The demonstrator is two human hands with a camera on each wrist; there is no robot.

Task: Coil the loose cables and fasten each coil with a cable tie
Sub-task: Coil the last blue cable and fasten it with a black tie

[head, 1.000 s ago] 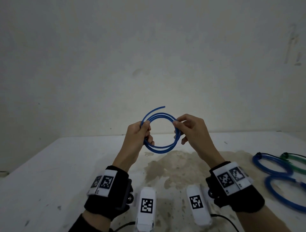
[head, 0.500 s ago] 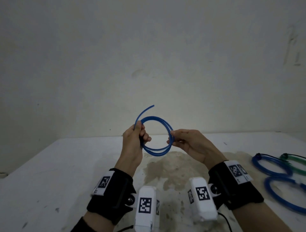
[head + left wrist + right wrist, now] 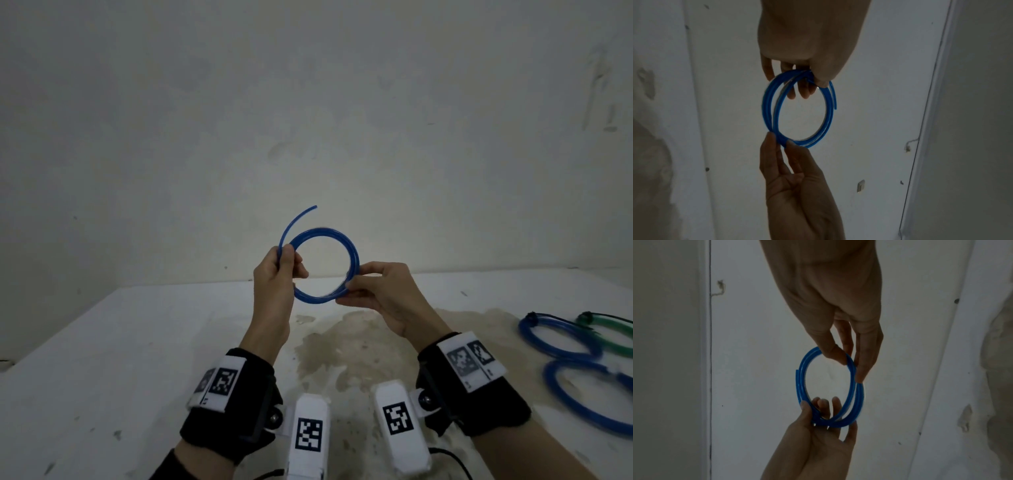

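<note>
1. The white table spreads across the lower part of the head view, with a pale wall behind it and a brownish stain on its middle.
2. The left hand is raised above the table with its fingers curled round the left side of the blue cable coil; thumb and fingers clamp the strands together there.
3. In the left wrist view the same hand grips the bundle at the top of the ring, fingertips showing through the loop.
4. The coil hangs in the air between the two hands, well above the table, standing roughly upright as a round ring of several turns.
5. One free cable end springs out of the left hand's grip and arcs up over the top of the ring.
6. The right hand pinches the ring's lower right side between thumb and fingers, palm turned partly upward.
7. In the right wrist view the right hand nips the strands between thumb and fingertips.
8. Both wrists carry black straps with white marker tags.
9. At the far right of the table lie two blue coils and a green coil, close together and overlapping; dark ties show on the far blue one and the green one.
</note>
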